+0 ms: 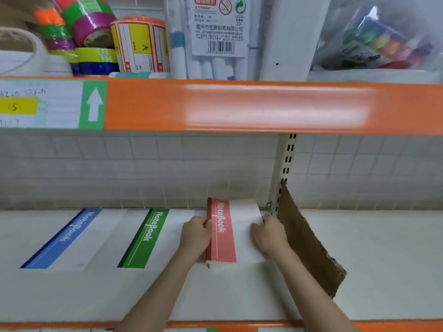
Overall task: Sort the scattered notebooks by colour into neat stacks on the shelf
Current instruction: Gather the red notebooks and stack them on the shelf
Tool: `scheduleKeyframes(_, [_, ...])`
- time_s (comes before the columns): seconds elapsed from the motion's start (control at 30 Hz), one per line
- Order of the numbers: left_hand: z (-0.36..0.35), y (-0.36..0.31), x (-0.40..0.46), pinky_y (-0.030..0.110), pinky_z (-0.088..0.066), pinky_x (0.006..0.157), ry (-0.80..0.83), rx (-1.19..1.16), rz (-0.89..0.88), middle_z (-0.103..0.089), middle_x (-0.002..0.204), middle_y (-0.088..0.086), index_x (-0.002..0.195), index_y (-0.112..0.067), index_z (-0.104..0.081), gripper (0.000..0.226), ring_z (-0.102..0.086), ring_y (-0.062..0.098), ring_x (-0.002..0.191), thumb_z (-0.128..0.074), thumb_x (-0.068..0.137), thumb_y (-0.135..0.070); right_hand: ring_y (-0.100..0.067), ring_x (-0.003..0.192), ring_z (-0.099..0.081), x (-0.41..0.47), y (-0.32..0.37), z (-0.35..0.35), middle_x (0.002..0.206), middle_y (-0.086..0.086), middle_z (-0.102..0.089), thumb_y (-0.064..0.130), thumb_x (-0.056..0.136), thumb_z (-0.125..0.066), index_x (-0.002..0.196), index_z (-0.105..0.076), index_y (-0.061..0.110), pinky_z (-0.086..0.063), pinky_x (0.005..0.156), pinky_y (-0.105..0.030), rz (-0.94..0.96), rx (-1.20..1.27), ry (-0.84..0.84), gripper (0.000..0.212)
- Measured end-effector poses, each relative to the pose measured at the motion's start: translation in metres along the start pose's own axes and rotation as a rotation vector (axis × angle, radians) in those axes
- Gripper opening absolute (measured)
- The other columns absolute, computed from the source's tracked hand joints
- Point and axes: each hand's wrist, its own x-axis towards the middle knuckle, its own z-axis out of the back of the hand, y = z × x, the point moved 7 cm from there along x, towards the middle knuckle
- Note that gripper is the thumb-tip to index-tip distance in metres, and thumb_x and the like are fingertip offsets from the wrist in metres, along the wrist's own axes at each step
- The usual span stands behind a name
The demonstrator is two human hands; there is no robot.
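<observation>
Spanning the whole view, the white shelf (359,255) carried everything, with an orange shelf edge (239,107) overhead and a cardboard divider (309,238) standing just to the right of the right hand. Well to the left of both hands lay the blue notebook stack (62,238), and nearer, just left of the left hand, the green notebook stack (143,238). Between the two hands sat the red notebook stack (223,233), flat on the shelf. The left hand (195,234) was curled against the stack's spine side, its fingers gripping that edge; the right hand (269,236) pressed the opposite side with bent fingers over the white cover, holding it there. Judging from this, the squaring-up of the red pile was under way. The risk lay in squeezing unevenly: a harder push from the right could slide the top notebooks leftward out of line, or nudge the pile towards the green stack beside it, while a push from the left could jam it against the divider.
</observation>
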Motion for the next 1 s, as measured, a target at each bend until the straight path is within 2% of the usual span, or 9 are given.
scheduleKeyframes(0.07, [-0.005, 0.003, 0.003, 0.005, -0.034, 0.046, -0.003, 0.037, 0.019, -0.069, 0.093, 0.007, 0.093, -0.003, -0.067, 0.035, -0.057, 0.012, 0.071, -0.041, 0.101, -0.024, -0.028, 0.094, -0.056, 0.006, -0.001, -0.003, 0.117, -0.019, -0.056, 0.022, 0.096, -0.046, 0.105, -0.055, 0.001, -0.041, 0.078, -0.028, 0.010, -0.009, 0.005, 0.025])
scheduleKeyframes(0.13, [-0.010, 0.006, 0.005, 0.006, -0.036, 0.049, -0.007, 0.060, 0.034, -0.070, 0.097, 0.008, 0.097, -0.003, -0.067, 0.035, -0.058, 0.012, 0.072, -0.041, 0.101, -0.026, -0.028, 0.096, -0.057, 0.009, -0.003, -0.006, 0.119, -0.018, -0.055, 0.021, 0.096, -0.045, 0.111, -0.054, 0.000, -0.044, 0.083, -0.030, 0.014, -0.001, 0.014, 0.027])
scheduleKeyframes(0.27, [-0.017, 0.009, 0.006, 0.009, -0.040, 0.055, -0.022, 0.100, 0.041, -0.070, 0.101, 0.008, 0.101, -0.004, -0.066, 0.036, -0.061, 0.012, 0.076, -0.040, 0.101, -0.029, -0.028, 0.096, -0.057, 0.013, -0.008, -0.012, 0.120, -0.019, -0.052, 0.020, 0.096, -0.045, 0.113, -0.052, -0.001, -0.040, 0.076, -0.026, 0.028, -0.020, 0.017, 0.029])
scheduleKeyframes(0.43, [-0.019, 0.010, 0.008, 0.015, -0.047, 0.067, -0.064, 0.148, 0.037, -0.070, 0.104, 0.007, 0.105, -0.005, -0.065, 0.037, -0.067, 0.016, 0.086, -0.040, 0.101, -0.031, -0.027, 0.095, -0.058, 0.014, -0.011, -0.019, 0.128, -0.017, -0.043, 0.022, 0.098, -0.043, 0.121, -0.048, 0.001, -0.039, 0.077, -0.025, 0.029, -0.068, 0.005, 0.032])
scheduleKeyframes(0.57, [-0.020, 0.008, 0.009, 0.018, -0.049, 0.068, -0.082, 0.194, 0.028, -0.069, 0.104, 0.007, 0.104, -0.006, -0.065, 0.036, -0.066, 0.016, 0.085, -0.039, 0.101, -0.031, -0.026, 0.088, -0.056, 0.016, -0.014, -0.025, 0.128, -0.015, -0.041, 0.025, 0.098, -0.041, 0.119, -0.050, 0.003, -0.040, 0.075, -0.025, 0.030, -0.115, -0.013, 0.032])
scheduleKeyframes(0.67, [-0.022, 0.009, 0.009, 0.025, -0.053, 0.076, -0.106, 0.208, 0.023, -0.068, 0.103, 0.009, 0.101, -0.005, -0.067, 0.037, -0.065, 0.018, 0.087, -0.038, 0.101, -0.029, -0.027, 0.102, -0.053, 0.018, -0.017, -0.026, 0.123, -0.015, -0.044, 0.028, 0.097, -0.041, 0.116, -0.053, 0.003, -0.041, 0.083, -0.027, 0.037, -0.158, -0.039, 0.034])
scheduleKeyframes(0.77, [-0.025, 0.014, 0.010, 0.026, -0.053, 0.071, -0.110, 0.145, 0.030, -0.069, 0.096, 0.010, 0.095, -0.003, -0.068, 0.039, -0.065, 0.019, 0.080, -0.037, 0.102, -0.026, -0.030, 0.112, -0.048, 0.021, -0.019, -0.028, 0.121, -0.016, -0.048, 0.027, 0.097, -0.038, 0.117, -0.053, 0.003, -0.039, 0.088, -0.029, 0.028, -0.173, -0.026, 0.034])
scheduleKeyframes(1.0, [-0.027, 0.017, 0.008, 0.007, -0.038, 0.049, -0.063, 0.006, 0.084, -0.070, 0.090, 0.008, 0.090, 0.000, -0.066, 0.045, -0.059, 0.010, 0.066, -0.033, 0.103, -0.026, -0.032, 0.117, -0.046, 0.025, -0.022, -0.029, 0.124, -0.020, -0.050, 0.023, 0.098, -0.037, 0.121, -0.050, 0.000, -0.037, 0.092, -0.031, -0.026, -0.018, 0.028, 0.035])
